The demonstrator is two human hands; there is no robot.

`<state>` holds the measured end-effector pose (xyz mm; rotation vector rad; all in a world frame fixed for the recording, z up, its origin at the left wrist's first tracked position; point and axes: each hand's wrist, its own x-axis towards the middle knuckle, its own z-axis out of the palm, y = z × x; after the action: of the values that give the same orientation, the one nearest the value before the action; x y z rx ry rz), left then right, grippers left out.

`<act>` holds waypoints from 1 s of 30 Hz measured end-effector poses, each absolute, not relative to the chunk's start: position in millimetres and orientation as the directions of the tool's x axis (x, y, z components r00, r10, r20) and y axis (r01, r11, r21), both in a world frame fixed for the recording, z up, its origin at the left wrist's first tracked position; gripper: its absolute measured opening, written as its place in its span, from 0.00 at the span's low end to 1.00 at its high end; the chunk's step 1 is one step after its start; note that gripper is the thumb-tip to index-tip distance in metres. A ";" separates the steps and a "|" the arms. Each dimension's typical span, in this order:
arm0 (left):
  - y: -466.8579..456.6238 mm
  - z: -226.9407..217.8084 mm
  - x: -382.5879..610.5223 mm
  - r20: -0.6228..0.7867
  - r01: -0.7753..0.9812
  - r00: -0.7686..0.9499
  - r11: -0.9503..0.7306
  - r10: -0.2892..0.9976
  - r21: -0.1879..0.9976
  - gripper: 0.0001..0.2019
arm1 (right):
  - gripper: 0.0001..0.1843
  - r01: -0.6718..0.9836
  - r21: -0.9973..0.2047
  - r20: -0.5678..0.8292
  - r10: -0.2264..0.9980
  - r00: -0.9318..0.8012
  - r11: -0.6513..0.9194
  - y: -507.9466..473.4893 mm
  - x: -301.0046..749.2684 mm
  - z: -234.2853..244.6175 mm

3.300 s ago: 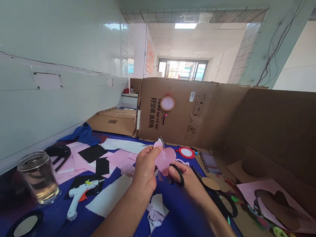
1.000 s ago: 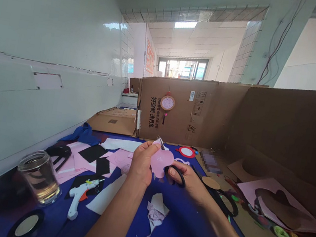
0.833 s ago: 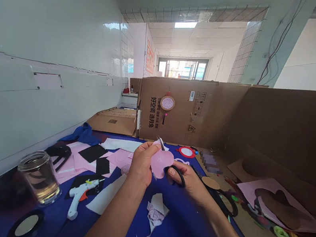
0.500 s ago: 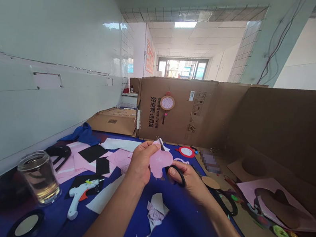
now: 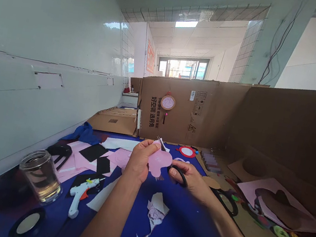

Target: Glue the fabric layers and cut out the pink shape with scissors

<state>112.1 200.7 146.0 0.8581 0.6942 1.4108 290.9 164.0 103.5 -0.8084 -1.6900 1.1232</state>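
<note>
My left hand (image 5: 138, 161) pinches a rounded pink paper piece (image 5: 159, 162) and holds it up above the blue table cover (image 5: 181, 235). My right hand (image 5: 193, 179) is closed through the black handles of a pair of scissors (image 5: 178, 173). The blades point up and away, and their tips show just above the pink paper. Paper offcuts (image 5: 156, 211) lie on the cover right below both hands.
A glass jar (image 5: 41, 175), a white glue gun (image 5: 80, 194) and a black tape roll (image 5: 27, 224) lie at the left. Pink, black and white sheets (image 5: 94, 156) are spread behind them. Cardboard walls (image 5: 183, 114) close the back and right. A second pair of scissors (image 5: 227, 201) lies at the right.
Both hands shifted slightly, and the pink paper turned a little in my left hand while the scissors stayed against its edge. Nothing else moved.
</note>
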 end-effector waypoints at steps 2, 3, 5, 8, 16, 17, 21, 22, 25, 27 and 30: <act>200.5 146.3 112.4 0.083 -0.549 0.065 -0.034 0.994 0.835 0.21 | 0.25 0.023 -0.933 0.326 0.874 -0.360 0.358 164.2 290.9 103.4; 200.4 146.4 112.6 0.082 -0.551 0.066 -0.032 0.994 0.834 0.21 | 0.25 0.025 -0.934 0.325 0.875 -0.359 0.357 164.3 291.0 103.4; 200.3 146.3 113.0 0.082 -0.552 0.067 -0.031 0.994 0.833 0.22 | 0.26 0.035 -0.932 0.325 0.877 -0.355 0.360 163.8 291.1 103.9; 200.7 145.7 113.2 0.089 -0.552 0.064 -0.039 0.994 0.833 0.21 | 0.27 0.040 -0.933 0.321 0.875 -0.361 0.359 161.7 290.7 106.9; 199.2 146.5 110.0 0.117 -0.515 0.088 -0.055 0.989 0.855 0.20 | 0.29 0.057 -0.922 0.329 0.854 -0.404 0.382 161.1 296.3 106.5; 198.9 146.8 109.7 0.119 -0.510 0.091 -0.056 0.989 0.858 0.20 | 0.29 0.061 -0.924 0.324 0.856 -0.402 0.378 161.3 297.3 105.9; 198.0 147.5 109.6 0.126 -0.495 0.095 -0.063 0.987 0.866 0.20 | 0.29 0.094 -0.914 0.329 0.859 -0.393 0.394 159.7 298.7 108.3; 197.9 147.5 109.6 0.127 -0.493 0.095 -0.064 0.987 0.868 0.20 | 0.29 0.100 -0.910 0.335 0.856 -0.394 0.402 158.8 298.5 109.8; 197.3 148.1 109.2 0.130 -0.486 0.096 -0.067 0.987 0.872 0.20 | 0.27 0.113 -0.902 0.343 0.849 -0.402 0.417 156.1 298.1 114.6; 196.6 148.8 108.6 0.128 -0.478 0.100 -0.065 0.987 0.876 0.20 | 0.27 0.123 -0.901 0.338 0.850 -0.404 0.416 154.7 298.5 116.6; 195.9 149.9 108.0 0.123 -0.466 0.105 -0.061 0.987 0.883 0.21 | 0.26 0.130 -0.909 0.317 0.859 -0.401 0.396 154.1 300.0 116.9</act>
<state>108.0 195.9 149.9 0.9733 0.7115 1.3692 300.0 154.1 116.9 -0.8601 -1.7981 1.0710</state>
